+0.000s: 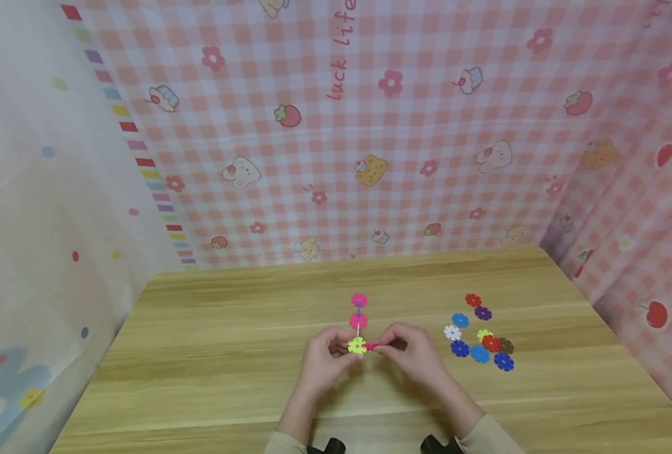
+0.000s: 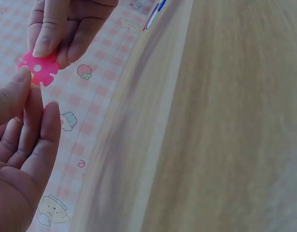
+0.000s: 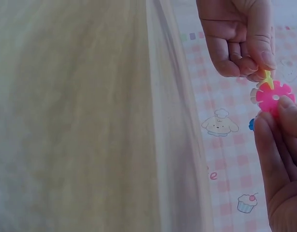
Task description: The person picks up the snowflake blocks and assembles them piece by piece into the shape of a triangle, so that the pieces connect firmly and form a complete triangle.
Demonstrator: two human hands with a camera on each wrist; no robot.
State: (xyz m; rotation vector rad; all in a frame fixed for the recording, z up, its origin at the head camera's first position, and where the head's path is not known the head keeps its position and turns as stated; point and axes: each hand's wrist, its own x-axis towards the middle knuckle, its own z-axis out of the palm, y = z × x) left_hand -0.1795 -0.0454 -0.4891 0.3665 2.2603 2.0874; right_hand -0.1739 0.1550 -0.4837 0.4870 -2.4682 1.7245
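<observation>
My left hand (image 1: 321, 360) pinches a yellow snowflake disc (image 1: 356, 345) between thumb and fingers at the middle of the table. My right hand (image 1: 415, 354) pinches a pink snowflake disc (image 3: 268, 98), seen edge-on in the head view, where it meets the yellow one's right side. In the right wrist view the two discs cross at their slots. From the yellow disc a chain runs away from me: a white disc (image 1: 358, 330) on edge, a nearer pink disc (image 1: 358, 321), a blue disc (image 1: 359, 309) on edge and a far pink disc (image 1: 359, 299).
Loose discs lie to the right on the wooden table (image 1: 211, 366), among them a white disc (image 1: 452, 333), a purple disc (image 1: 483, 313), a brown disc (image 1: 506, 345) and several red and blue ones. A pink checked curtain (image 1: 313, 151) hangs behind the table.
</observation>
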